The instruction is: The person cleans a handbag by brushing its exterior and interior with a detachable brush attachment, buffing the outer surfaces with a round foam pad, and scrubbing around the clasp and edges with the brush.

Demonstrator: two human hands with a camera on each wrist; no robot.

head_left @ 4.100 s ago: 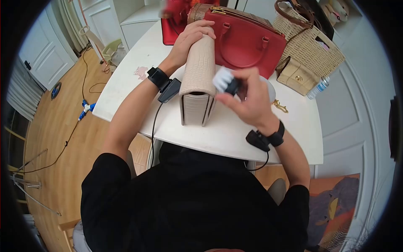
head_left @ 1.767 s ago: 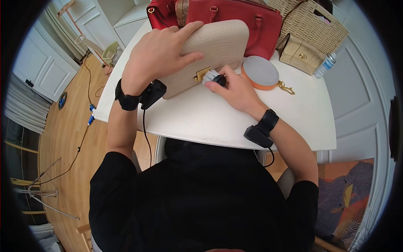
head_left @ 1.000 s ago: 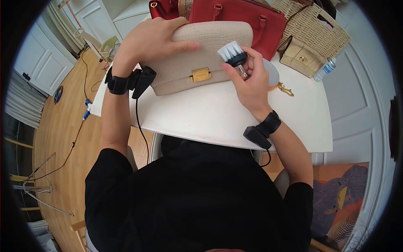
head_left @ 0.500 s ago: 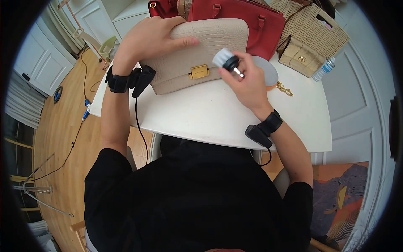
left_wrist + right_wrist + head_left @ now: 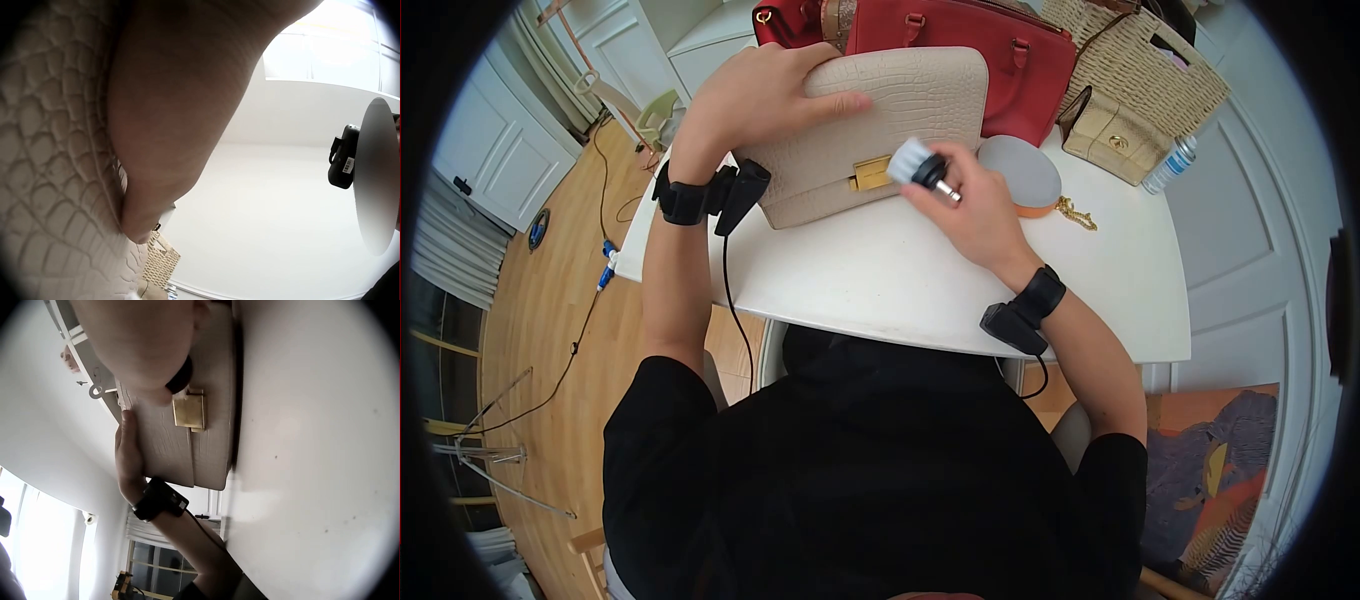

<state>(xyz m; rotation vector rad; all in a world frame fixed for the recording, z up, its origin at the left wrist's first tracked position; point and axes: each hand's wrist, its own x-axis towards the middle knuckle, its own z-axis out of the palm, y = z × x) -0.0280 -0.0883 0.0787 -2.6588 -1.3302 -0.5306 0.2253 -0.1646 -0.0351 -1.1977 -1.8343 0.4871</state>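
- White tabletop (image 5: 850,290) spreads beneath your work, with a red handbag (image 5: 970,28) behind.
- Your left hand (image 5: 755,95) grips the crocodile-embossed beige clutch (image 5: 920,95) at its upper left, thumb across the front; the clutch stands on its lower edge.
- Your right hand (image 5: 980,205) pinches the white-bristled brush (image 5: 915,162), bristles at the right end of the gold clasp (image 5: 870,174).
- Short, light strokes around the metal should work best; brace the clutch firmly so it doesn't rock.

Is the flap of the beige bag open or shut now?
Shut: the flap lies over the front of the beige bag, its edge reaching the gold clasp. Whether the clasp is latched, I cannot tell.
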